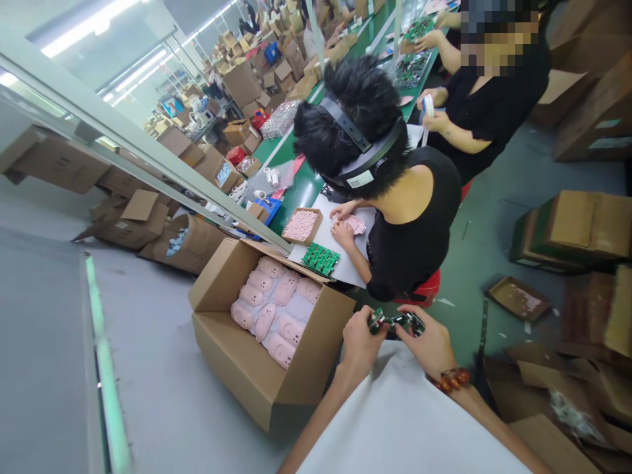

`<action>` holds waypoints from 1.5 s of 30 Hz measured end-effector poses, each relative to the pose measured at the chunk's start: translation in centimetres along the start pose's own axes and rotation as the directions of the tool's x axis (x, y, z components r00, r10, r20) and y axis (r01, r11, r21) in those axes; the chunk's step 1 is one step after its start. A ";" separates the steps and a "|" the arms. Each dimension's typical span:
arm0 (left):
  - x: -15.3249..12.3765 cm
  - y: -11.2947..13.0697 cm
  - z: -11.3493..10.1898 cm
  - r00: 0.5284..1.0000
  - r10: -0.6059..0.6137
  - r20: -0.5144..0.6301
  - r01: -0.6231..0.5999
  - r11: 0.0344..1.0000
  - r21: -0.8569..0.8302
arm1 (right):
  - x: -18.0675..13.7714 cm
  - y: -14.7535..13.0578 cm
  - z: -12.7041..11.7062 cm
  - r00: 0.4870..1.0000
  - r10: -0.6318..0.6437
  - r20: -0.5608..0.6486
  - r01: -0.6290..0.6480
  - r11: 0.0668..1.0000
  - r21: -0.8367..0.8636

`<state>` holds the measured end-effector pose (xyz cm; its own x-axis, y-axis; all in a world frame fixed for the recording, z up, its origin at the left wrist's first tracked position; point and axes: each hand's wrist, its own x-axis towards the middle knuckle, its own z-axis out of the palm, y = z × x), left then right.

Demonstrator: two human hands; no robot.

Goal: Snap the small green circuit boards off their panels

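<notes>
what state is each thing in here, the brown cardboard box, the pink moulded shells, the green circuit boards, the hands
left hand: gripping small green circuit boards
right hand: gripping the same boards
brown cardboard box: open, flaps up
pink moulded shells: lying side by side inside the box
green circuit boards on a white sheet: lying flat
co-worker's hands: on a pink piece on the sheet
</notes>
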<state>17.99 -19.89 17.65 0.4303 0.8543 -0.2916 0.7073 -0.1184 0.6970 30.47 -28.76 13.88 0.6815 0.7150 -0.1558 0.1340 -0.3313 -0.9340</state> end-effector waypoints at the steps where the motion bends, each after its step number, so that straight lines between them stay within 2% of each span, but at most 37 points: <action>1: 0.0 -0.1 0.1 1.000 0.010 -0.003 -0.010 1.000 -0.007 | 0.0 0.1 0.1 1.000 -0.022 -0.004 0.022 1.000 -0.014; 6: 0.2 -0.2 0.4 1.000 0.011 -0.016 -0.012 0.995 -0.096 | 0.2 0.7 0.8 0.989 -0.148 -0.027 0.145 0.985 -0.095; 10: 0.5 -0.2 0.9 1.000 0.017 0.008 -0.015 0.984 -0.176 | 0.2 1.3 1.0 0.970 -0.244 0.010 0.242 0.951 -0.194; 13: 0.7 -0.2 1.3 0.999 0.013 0.031 -0.006 0.979 -0.203 | 0.2 1.8 1.0 0.968 -0.252 -0.003 0.242 0.933 -0.265; 16: 0.8 -0.2 1.5 1.000 -0.007 0.021 0.010 0.988 -0.152 | 0.2 2.2 1.0 0.971 -0.240 -0.019 0.222 0.922 -0.316; 19: 1.0 0.0 1.6 1.000 -0.009 0.021 0.011 0.996 -0.091 | 0.4 2.3 1.1 0.972 -0.229 -0.048 0.199 0.919 -0.341; 22: 1.1 0.3 1.5 1.000 -0.016 0.019 0.018 0.994 -0.109 | 0.8 2.3 1.2 0.970 -0.236 -0.063 0.200 0.916 -0.347; 34: 1.2 1.0 2.1 0.990 -0.086 -0.114 0.080 0.995 -0.052 | 1.0 1.7 1.7 0.946 -0.315 -0.076 0.236 0.830 -0.506; 37: 1.2 1.1 2.0 0.988 -0.109 -0.112 0.100 0.992 -0.082 | 1.2 1.5 1.7 0.944 -0.321 -0.077 0.253 0.853 -0.456; 41: 1.5 0.6 1.4 0.994 -0.034 -0.108 0.011 0.980 -0.201 | 1.9 1.2 1.0 0.957 -0.279 -0.078 0.259 0.945 -0.200; 43: 1.7 0.2 1.0 0.991 -0.007 -0.131 -0.021 0.976 -0.217 | 2.2 0.9 0.4 0.975 -0.177 -0.132 0.167 0.982 -0.086; 45: 1.8 -0.3 0.7 0.993 -0.019 -0.119 -0.010 0.971 -0.239 | 2.3 0.5 -0.1 0.981 -0.011 -0.191 0.015 1.000 0.018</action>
<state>19.01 -18.66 16.46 0.3474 0.9105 -0.2245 0.5485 -0.0030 0.8362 32.16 -27.38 13.10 0.8049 0.5879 -0.0807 0.1315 -0.3094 -0.9418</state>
